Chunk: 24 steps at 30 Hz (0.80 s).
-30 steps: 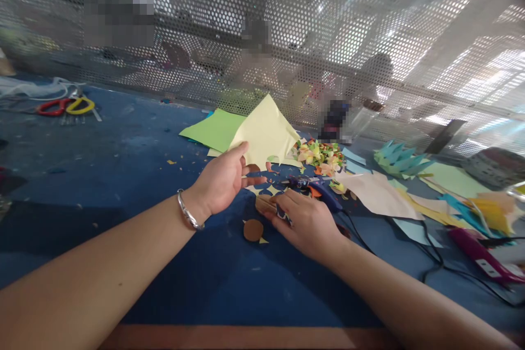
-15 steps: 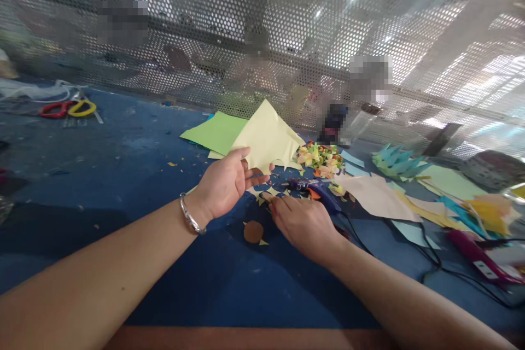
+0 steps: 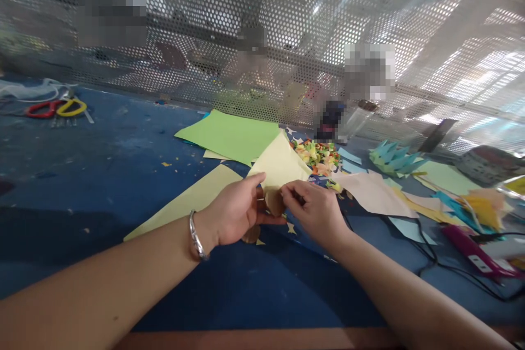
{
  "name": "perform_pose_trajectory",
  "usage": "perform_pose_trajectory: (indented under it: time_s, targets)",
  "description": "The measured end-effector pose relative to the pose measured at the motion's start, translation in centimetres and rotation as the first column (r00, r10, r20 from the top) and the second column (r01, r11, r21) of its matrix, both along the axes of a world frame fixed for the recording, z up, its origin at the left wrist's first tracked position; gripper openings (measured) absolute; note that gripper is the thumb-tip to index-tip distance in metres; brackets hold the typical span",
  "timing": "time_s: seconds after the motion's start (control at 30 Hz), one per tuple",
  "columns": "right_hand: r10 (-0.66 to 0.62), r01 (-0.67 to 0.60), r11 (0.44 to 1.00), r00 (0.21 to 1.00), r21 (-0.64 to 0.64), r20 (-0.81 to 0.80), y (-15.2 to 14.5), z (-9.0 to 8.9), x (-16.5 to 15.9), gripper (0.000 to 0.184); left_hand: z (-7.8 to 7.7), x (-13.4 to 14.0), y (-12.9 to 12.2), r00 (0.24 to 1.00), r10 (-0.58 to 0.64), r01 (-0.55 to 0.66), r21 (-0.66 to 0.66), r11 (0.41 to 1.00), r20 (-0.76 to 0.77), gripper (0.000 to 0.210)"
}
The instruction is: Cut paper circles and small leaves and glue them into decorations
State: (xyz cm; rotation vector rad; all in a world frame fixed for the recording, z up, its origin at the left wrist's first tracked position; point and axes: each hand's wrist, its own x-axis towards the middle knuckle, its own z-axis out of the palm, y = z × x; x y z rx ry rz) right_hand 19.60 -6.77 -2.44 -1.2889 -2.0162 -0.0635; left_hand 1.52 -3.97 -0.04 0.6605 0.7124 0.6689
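Observation:
My left hand (image 3: 235, 209), with a silver bangle at the wrist, grips a pale yellow paper sheet (image 3: 281, 159) between thumb and fingers. The sheet is tilted up above the table. My right hand (image 3: 318, 209) is closed, its thumb and fingertips at the edge of a brown round disc (image 3: 274, 203) against the lower part of the sheet. Some left fingers lie behind the disc. A second brown disc (image 3: 251, 234) rests on the table below, partly covered by my left hand. Another pale yellow sheet (image 3: 184, 202) lies flat beside my left forearm.
Green paper (image 3: 233, 134) lies farther back, near a perforated metal screen (image 3: 184, 49). Small paper flowers (image 3: 318, 156) are heaped behind my right hand. Scissors (image 3: 43, 109) lie at far left. Coloured papers (image 3: 373, 194), black cables and a magenta power strip (image 3: 476, 251) occupy the right.
My right hand has lifted from the table scraps, bringing a brown disc against the paper. The held sheet has come lower and nearer. Another pale yellow sheet now shows by my left forearm.

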Motion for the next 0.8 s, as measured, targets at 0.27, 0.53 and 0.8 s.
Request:
perform_pose_trajectory:
  time_s: [0.27,0.53,0.8]
  targets:
    - [0.085,-0.085,0.994,0.996,-0.064,0.002,-0.6,0.3,-0.3,0.028,-0.2,0.0,0.1,0.994,0.048,-0.048,0.006,0.999,0.095,0.043]
    - [0.105,-0.108,0.994,0.988,0.025,0.113,-1.0,0.4,-0.3,0.043,0.7,0.2,-0.2,0.989,0.097,-0.093,-0.041,0.995,0.11,0.045]
    - [0.017,-0.047,0.969,0.993,0.244,0.121,-1.3,0.9,0.0,0.046,0.6,0.2,-0.2,0.984,0.152,-0.153,0.005,0.988,0.097,0.036]
